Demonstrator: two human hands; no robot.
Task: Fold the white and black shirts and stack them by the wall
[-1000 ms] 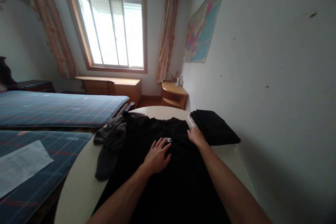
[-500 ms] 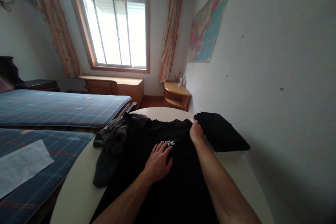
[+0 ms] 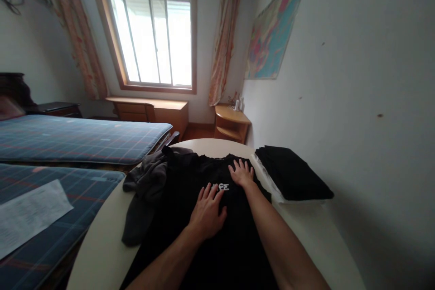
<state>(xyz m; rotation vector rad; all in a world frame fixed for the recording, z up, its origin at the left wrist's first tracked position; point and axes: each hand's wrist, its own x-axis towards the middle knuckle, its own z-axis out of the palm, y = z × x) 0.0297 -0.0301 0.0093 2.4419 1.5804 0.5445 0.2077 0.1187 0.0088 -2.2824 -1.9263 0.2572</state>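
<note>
A black T-shirt (image 3: 238, 235) with white lettering on its chest lies spread over the round cream table (image 3: 91, 235), neckline away from me. My left hand (image 3: 209, 210) rests flat on the chest, fingers apart, partly covering the lettering. Near the shirt's upper right shoulder, my right hand (image 3: 242, 173) lies palm down with its fingers spread. Neither hand grips anything. Left of the shirt, a crumpled dark grey garment (image 3: 144, 190) hangs partly over the tabletop. A neat stack of folded black clothes (image 3: 294, 172) sits to the right, with something white beneath it.
Two plaid mattresses (image 3: 84, 138) stand at the left, a printed paper sheet (image 3: 32, 217) on the nearer one. The white wall (image 3: 374, 167) runs close along the table's right side. Beyond are a small wooden corner shelf (image 3: 233, 115) and a low desk (image 3: 170, 104) under the window.
My right hand has moved left from the shirt's right edge beside the folded stack onto the shirt, its fingers now spread. The left hand stays on the chest. The view has shifted slightly.
</note>
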